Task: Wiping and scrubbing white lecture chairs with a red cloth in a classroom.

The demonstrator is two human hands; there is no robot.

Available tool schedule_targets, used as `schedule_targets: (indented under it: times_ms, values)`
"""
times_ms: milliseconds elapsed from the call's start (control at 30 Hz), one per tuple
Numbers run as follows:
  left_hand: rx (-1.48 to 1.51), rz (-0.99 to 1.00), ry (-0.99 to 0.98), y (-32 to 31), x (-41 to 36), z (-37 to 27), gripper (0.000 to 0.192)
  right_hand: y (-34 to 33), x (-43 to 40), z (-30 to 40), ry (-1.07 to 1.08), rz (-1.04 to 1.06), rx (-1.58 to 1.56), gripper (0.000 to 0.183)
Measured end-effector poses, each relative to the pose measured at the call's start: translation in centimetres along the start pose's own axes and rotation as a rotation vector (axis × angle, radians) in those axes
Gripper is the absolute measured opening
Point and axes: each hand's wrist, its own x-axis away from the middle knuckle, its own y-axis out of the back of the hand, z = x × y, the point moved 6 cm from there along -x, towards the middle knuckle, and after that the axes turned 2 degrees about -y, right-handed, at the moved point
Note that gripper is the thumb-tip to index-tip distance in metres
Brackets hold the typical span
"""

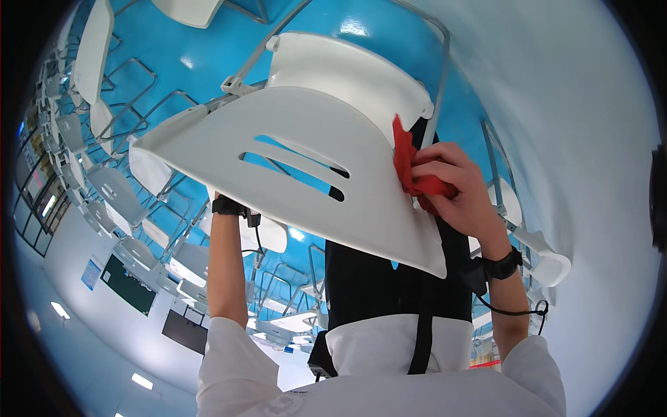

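Bunched between the fingers and thumb of my right hand (454,182) is a red cloth (404,151). It lies against the right side edge of a white plastic chair backrest (292,122), with one corner sticking up. Two long slots pierce this backrest. Beyond it shows the chair's smooth, curved white seat (338,62), joined to a grey metal tube frame (443,57). My left forearm (226,271) reaches up to the backrest's lower left edge. The left hand itself is hidden behind the backrest. Both wrists wear black straps with small devices and cables.
Many similar chairs crowd the left, one a grey-white chair (117,193). A pale wall (583,130) runs close along the right. Another chair (544,260) stands by that wall. The floor (354,26) is glossy blue. A dark green board (127,284) hangs far off.
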Motion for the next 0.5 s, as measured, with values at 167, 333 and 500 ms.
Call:
schedule_targets:
  times_ms: [167, 333, 500]
  values:
    - [0.000, 0.005, -0.003, -0.3, 0.6, 0.6, 0.025, -0.1, 0.0, -0.6, -0.059, -0.069, -0.020, 0.039]
    - [-0.003, 0.005, -0.008, -0.1, 0.9, 1.2, 0.026, 0.2, 0.9, 0.4, -0.002, -0.069, -0.018, 0.042]
    - [-0.021, 0.000, -0.020, 0.3, 0.6, 1.4, 0.026, 0.5, 0.7, 2.8, 0.083, 0.002, -0.041, 0.046]
